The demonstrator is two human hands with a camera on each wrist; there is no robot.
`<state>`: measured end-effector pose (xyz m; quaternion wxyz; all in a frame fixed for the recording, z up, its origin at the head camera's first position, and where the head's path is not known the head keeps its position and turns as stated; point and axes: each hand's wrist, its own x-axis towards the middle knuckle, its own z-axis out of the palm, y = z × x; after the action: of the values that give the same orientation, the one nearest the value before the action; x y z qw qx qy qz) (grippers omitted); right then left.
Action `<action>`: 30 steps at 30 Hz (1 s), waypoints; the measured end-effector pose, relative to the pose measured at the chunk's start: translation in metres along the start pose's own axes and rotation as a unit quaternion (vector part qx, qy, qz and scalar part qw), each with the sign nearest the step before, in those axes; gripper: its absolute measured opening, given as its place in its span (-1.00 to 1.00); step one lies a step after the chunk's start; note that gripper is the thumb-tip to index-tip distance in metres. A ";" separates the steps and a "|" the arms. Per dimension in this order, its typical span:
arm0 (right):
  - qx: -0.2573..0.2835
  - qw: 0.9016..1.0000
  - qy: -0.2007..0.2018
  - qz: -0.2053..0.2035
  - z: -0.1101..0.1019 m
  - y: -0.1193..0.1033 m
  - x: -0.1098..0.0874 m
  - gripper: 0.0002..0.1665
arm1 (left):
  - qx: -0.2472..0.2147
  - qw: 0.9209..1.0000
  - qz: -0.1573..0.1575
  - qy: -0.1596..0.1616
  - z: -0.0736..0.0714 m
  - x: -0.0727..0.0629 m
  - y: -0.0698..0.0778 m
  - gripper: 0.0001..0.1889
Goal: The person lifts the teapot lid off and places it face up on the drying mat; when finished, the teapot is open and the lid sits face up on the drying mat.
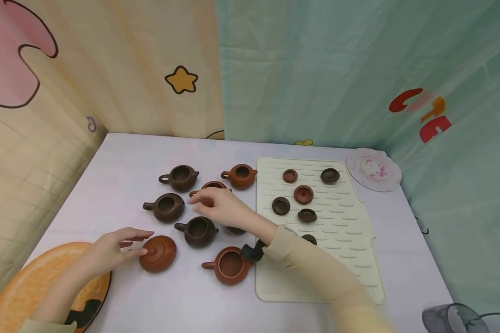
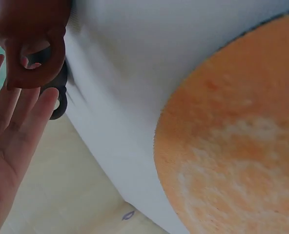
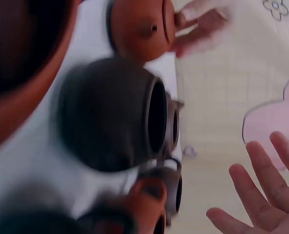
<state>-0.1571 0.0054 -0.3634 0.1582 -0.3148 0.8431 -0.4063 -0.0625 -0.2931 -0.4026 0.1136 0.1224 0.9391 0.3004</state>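
Note:
My left hand is beside a reddish-brown lidded teapot. Its thumb tip comes right up to the lid knob, while the fingers reach out behind. The left wrist view shows these fingers extended near the teapot's handle. Over the group of lidless teapots, my right hand hovers with nothing in it; its fingers are spread in the right wrist view. Below and around it stand a dark teapot, a red teapot and a brown teapot. The right hand partly hides another red teapot.
Several small lids lie on a cream ridged mat at right. A round orange mat is at the left front, a pink-patterned disc at the back right. A clear cup sits at the front right corner.

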 end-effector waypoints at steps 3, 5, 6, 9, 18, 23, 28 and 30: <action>-0.031 0.998 -0.051 -0.015 0.021 -0.015 0.011 -0.70 | -0.020 1.000 0.019 -0.009 0.001 -0.002 0.001 -0.50; -0.056 0.995 -0.085 -0.023 0.034 -0.022 0.019 -0.70 | -0.026 0.999 0.030 -0.009 0.002 -0.001 0.001 -0.43; -0.072 0.992 -0.100 -0.025 0.041 -0.025 0.023 -0.70 | -0.025 0.999 0.029 -0.012 0.004 -0.001 0.001 -0.39; -0.114 0.983 -0.140 -0.034 0.061 -0.033 0.032 -0.69 | -0.010 0.999 0.031 -0.009 0.008 0.001 0.001 -0.31; -0.211 0.963 -0.165 -0.032 0.097 -0.047 0.042 -0.66 | 0.011 1.000 0.024 0.004 0.014 0.002 -0.002 -0.44; -0.258 0.954 -0.152 -0.033 0.105 -0.048 0.042 -0.71 | -0.002 1.000 0.017 0.009 0.016 0.000 -0.007 -0.43; -0.292 0.944 -0.142 -0.062 0.108 -0.049 0.041 -0.77 | -0.013 1.000 0.000 0.016 0.013 -0.006 -0.013 -0.46; -0.304 0.940 -0.136 -0.069 0.109 -0.050 0.041 -0.80 | -0.026 0.999 -0.011 0.015 0.011 -0.008 -0.015 -0.54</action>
<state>-0.1107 -0.1084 -0.3924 0.1399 -0.4577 0.8730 -0.0938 -0.0544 -0.3017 -0.4189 0.1059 0.1045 0.9337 0.3256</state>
